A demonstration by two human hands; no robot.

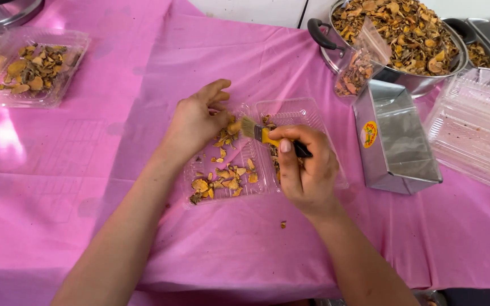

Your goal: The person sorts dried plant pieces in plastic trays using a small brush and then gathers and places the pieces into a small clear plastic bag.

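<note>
in the middle of the frame the right hand (307,170) is clamped on a small yellow-handled brush (265,135), its bristles pointing left over an open clear clamshell tray (299,110) scattered with dried orange slices (222,178). the left hand (197,122) rests on the tray's upper left edge, fingers loosely spread and gripping nothing; a metal box (395,141) sits right of the tray on the pink tablecloth (58,170), with a big pot of dried pieces (404,34) at upper right

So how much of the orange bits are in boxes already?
Done: one clear tray at far left already holds dried pieces. In hand: the right hand holds a small brush over an open clear box, partly filled, while the left hand steadies it. Left: the big metal pot is heaped with pieces, and empty clear boxes wait at right.
</note>
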